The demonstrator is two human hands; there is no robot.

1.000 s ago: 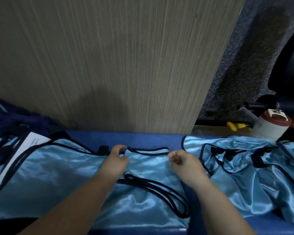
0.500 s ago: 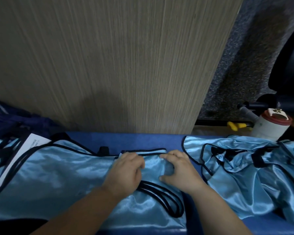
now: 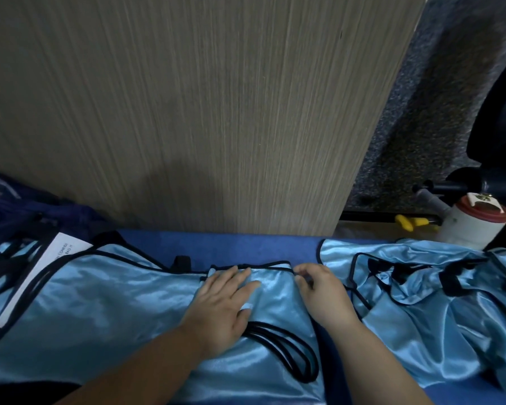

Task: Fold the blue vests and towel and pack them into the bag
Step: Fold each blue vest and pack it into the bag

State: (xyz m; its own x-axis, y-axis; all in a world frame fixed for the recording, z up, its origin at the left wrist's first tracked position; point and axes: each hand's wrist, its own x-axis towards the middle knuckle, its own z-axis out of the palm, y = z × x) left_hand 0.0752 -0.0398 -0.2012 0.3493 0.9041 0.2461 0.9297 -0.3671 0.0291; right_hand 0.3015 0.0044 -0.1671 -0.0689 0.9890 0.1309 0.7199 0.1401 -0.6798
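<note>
Pressing with straight, spread fingers, the left hand [image 3: 219, 311] lies flat on the shiny light-blue vest [image 3: 100, 311], which is black-trimmed and spread on a blue mat [image 3: 246, 247]. The right hand [image 3: 322, 293] pinches the hem's right corner with curled fingers. Half a second ago the left hand was bunched and the right lay flatter. A dark bag [image 3: 27, 211] sits far left, contents unseen. A red-lidded white jar [image 3: 473, 229] stands far right.

White red-lidded jar [image 3: 471, 229] beside yellow handle [image 3: 407, 223] — wood-grain panel [image 3: 187, 112] behind
</note>
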